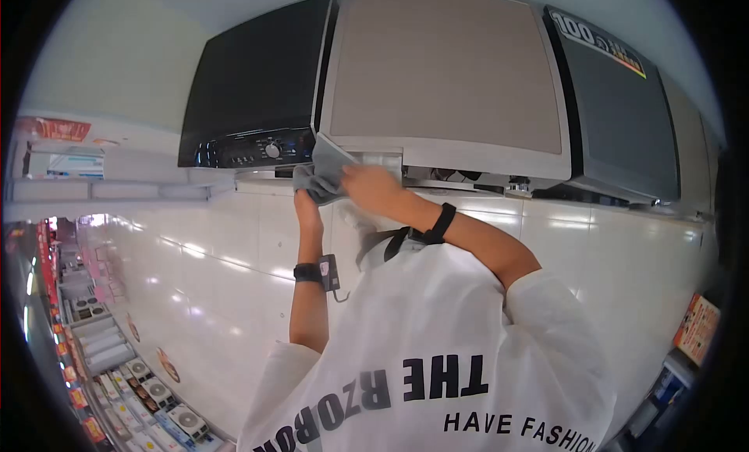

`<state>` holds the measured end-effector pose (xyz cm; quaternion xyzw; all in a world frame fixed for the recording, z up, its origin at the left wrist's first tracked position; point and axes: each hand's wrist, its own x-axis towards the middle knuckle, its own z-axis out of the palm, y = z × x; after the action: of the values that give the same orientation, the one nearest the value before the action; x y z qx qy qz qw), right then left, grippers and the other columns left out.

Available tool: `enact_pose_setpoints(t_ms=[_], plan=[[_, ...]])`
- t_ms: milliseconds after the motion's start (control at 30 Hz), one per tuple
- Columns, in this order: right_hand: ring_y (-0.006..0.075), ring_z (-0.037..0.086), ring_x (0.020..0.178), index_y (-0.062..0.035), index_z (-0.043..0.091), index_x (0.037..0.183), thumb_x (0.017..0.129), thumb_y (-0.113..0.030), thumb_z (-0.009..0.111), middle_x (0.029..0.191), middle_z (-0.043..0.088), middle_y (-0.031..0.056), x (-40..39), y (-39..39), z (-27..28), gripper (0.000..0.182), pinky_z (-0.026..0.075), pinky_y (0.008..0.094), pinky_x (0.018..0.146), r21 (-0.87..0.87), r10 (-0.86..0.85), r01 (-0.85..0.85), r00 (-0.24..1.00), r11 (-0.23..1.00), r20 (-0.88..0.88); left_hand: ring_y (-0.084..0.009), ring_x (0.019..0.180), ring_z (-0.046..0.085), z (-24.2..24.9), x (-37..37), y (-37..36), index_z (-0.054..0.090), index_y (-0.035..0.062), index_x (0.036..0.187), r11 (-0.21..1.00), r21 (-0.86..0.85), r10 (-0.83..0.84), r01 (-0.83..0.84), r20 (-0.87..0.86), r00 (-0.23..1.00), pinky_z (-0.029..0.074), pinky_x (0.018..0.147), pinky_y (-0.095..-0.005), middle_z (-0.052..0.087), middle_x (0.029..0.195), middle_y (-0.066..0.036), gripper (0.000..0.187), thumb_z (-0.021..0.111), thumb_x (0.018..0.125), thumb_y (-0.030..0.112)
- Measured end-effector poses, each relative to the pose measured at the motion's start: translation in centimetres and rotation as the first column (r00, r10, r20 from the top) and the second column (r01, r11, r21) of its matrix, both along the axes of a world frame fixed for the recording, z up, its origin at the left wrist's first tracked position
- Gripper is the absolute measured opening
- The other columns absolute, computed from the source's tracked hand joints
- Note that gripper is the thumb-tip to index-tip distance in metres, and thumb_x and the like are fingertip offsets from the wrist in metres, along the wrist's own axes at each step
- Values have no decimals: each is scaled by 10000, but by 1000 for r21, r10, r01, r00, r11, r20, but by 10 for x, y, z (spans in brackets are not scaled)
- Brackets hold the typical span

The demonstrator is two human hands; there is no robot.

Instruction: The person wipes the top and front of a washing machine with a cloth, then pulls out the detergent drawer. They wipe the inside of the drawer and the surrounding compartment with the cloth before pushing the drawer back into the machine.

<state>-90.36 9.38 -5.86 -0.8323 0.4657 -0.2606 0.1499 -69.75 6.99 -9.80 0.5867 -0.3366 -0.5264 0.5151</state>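
My left hand (308,208) is closed around a bunched grey cloth (316,185), held against the underside of a flat grey panel (331,157). The panel sticks out at an angle at the front left corner of the middle appliance and looks like a drawer front. My right hand (370,188) is closed at the panel's right edge, its fingertips partly hidden and slightly blurred. Just behind my right hand is a pale, drawer-like recess (386,162). The middle appliance (445,70) has a broad beige top.
A black-topped appliance (257,70) with a round knob (272,150) stands left; a dark grey one (624,109) with a "100" sticker stands right. Glossy pale tiles (211,272) cover the floor. Shelves with boxed goods and fan units (187,421) line the lower left.
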Motion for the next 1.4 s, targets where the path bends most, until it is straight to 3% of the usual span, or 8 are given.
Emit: enact_pose_setpoints(t_ms=[133,267,633,767,833,1033,1200,1400], plan=[[368,700,844,-38,699,846,761,-143,610,934,711,180,-14,-11,18,161,558,495,730,212,-60,73,996,974,-69,-247,1155,559,-10,-17,-7,515,-72,1345,981,-141,-62,130,408,911,429,997,-341,604,1270,-155,481,420,1021,270],[377,697,774,-25,697,840,755,-123,622,848,700,173,-15,-3,18,149,554,496,669,150,-78,81,997,985,-27,-237,1115,589,-8,-4,-19,561,-51,1297,990,-108,-88,96,74,993,457,962,-345,628,1230,-135,451,434,1006,269],[379,686,833,-50,682,990,808,-175,578,896,707,174,-11,-2,13,244,531,503,736,292,-74,53,995,955,60,-179,1039,601,9,17,-17,644,-21,1183,877,-24,-465,479,202,862,456,920,-308,662,1142,-74,430,435,1022,319],[376,688,850,-93,706,982,808,-180,566,913,715,153,-18,9,5,240,534,499,725,351,44,-81,993,933,113,-209,1154,574,-7,42,-9,534,-23,1291,859,81,-501,505,-65,863,420,1030,-324,615,1263,-134,410,349,1068,267],[373,687,857,-109,709,1004,813,-188,569,917,716,157,-24,13,5,250,536,493,736,393,94,-122,991,911,90,-203,1153,563,14,47,8,514,-30,1298,643,1,-606,766,612,509,423,1007,-313,598,1268,-163,414,429,1046,287],[372,680,857,-115,706,1014,796,-196,602,867,707,159,-37,23,-3,255,533,491,737,371,123,-175,980,912,159,-82,557,472,26,17,-10,692,41,865,787,375,-616,489,445,650,352,509,-261,561,648,22,338,554,954,337],[334,660,717,-56,696,929,725,-139,607,775,681,154,-62,27,31,237,509,445,644,511,136,-199,978,836,157,-269,827,699,53,-20,-17,714,-12,1017,603,623,-732,499,680,36,518,769,-380,723,872,-200,402,597,891,351],[213,639,627,-20,658,857,734,-117,588,713,660,113,-78,20,8,172,503,400,588,675,146,-233,972,700,184,-423,987,657,56,-41,-16,719,49,1028,497,677,-696,543,684,-216,512,851,-476,693,1003,-246,467,561,867,458]])
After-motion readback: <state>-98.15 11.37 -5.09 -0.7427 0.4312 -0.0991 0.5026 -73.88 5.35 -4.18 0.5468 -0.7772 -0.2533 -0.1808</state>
